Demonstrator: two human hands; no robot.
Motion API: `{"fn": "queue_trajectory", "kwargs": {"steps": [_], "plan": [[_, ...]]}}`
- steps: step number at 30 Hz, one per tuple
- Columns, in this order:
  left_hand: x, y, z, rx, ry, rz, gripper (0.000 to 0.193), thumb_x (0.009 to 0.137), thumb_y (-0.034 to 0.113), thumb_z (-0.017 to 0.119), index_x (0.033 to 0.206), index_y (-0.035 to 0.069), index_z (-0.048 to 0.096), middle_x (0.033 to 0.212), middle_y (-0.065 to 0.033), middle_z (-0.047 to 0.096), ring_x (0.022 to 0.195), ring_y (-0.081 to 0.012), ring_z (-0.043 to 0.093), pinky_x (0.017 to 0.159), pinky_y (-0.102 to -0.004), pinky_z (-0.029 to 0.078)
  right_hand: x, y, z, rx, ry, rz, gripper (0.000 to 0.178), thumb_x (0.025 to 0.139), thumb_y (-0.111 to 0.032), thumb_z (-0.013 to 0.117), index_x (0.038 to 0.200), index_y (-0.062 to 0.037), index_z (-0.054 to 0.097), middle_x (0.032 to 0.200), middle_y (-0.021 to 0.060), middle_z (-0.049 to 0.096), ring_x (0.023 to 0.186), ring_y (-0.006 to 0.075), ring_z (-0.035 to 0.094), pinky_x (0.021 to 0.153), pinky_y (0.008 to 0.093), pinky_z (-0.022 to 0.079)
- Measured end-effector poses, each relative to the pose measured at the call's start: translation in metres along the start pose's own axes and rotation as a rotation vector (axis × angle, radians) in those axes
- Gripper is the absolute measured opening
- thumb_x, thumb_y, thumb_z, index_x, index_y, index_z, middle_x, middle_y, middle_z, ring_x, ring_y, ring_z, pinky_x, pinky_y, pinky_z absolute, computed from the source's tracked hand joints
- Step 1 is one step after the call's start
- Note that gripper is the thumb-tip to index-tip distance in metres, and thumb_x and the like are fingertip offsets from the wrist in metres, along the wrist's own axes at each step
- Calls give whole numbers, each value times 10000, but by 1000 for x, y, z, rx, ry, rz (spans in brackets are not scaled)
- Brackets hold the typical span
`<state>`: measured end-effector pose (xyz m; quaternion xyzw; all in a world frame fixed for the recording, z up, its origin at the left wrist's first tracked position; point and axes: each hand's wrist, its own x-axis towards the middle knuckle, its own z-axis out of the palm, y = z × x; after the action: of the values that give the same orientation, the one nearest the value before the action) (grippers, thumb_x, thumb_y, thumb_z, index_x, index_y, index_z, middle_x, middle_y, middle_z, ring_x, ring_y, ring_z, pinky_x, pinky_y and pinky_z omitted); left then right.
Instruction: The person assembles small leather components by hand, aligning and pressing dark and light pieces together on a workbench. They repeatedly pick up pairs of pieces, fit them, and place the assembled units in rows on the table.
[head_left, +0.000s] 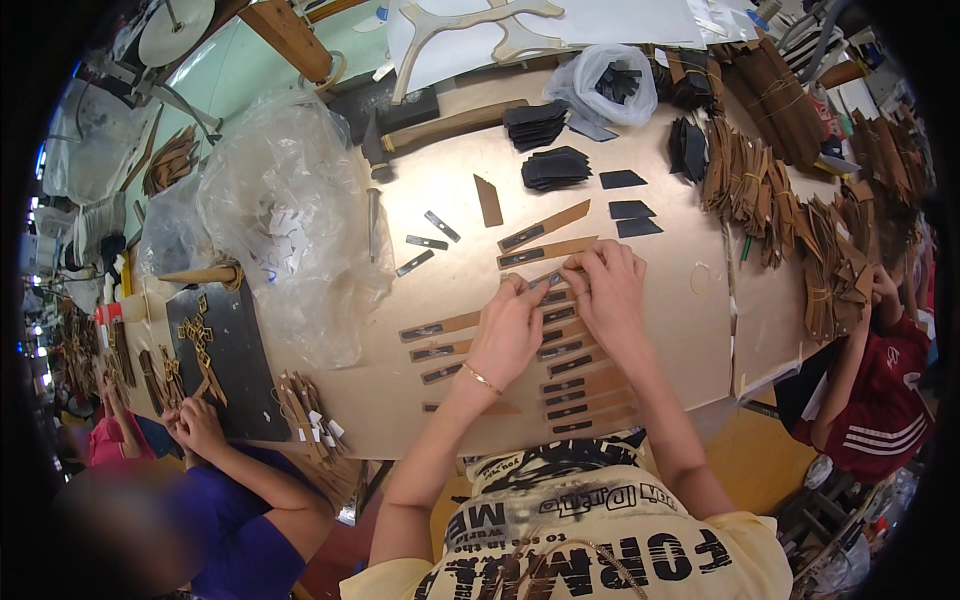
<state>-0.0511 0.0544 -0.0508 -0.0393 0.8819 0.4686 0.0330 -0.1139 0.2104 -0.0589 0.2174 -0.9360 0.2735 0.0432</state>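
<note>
Pinching a small dark piece (553, 279) between them, the left hand (507, 327) and the right hand (606, 294) meet over the middle of the bench (672, 334), toward its near edge. Both hands are closed down to the fingertips, thumb against fingers, with the piece caught in the narrow space where they meet; whether a strip lies under it there, the fingers hide.

Much of this batch looks done. Below the hands, a long column of tan strips (611, 398), each with a dark slotted plate at its left end, runs down to the bench's near edge. A shorter column of strips (460, 322) lies to the left, partly covered by the left forearm, its visible plates likewise in place. Just beyond the fingertips, two more plated strips (565, 216) point toward the right edge.

Less is finished farther out. One bare brown strip (488, 200) carries no plate, and three loose slotted plates (427, 242) lie apart to its left. Toward the far edge stand stacks of black pieces (557, 168), with a few singles (623, 179) beside them and a plastic bag (615, 88) holding others. Bundled brown strips (826, 270) crowd the right side, so plenty of stock seems left, though whether it belongs to this batch I cannot tell.
</note>
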Motion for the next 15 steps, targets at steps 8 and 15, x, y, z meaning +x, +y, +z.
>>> {"fn": "queue_trajectory", "kwargs": {"steps": [8,15], "plan": [[-1,-1,-1,197,11,83,396,856,-47,553,1241,10,628,962,-196,548,796,-367,616,721,-443,518,-2,-2,9,-107,-14,-24,141,859,-160,687,959,-85,620,1023,76,534,978,264,507,876,416,364],[-8,3,0,164,14,58,420,839,-68,551,1248,-2,616,987,-193,538,793,-369,614,719,-441,518,4,-8,18,-60,46,116,123,878,-136,657,970,-74,604,1036,89,530,998,280,495,885,425,361]]}}
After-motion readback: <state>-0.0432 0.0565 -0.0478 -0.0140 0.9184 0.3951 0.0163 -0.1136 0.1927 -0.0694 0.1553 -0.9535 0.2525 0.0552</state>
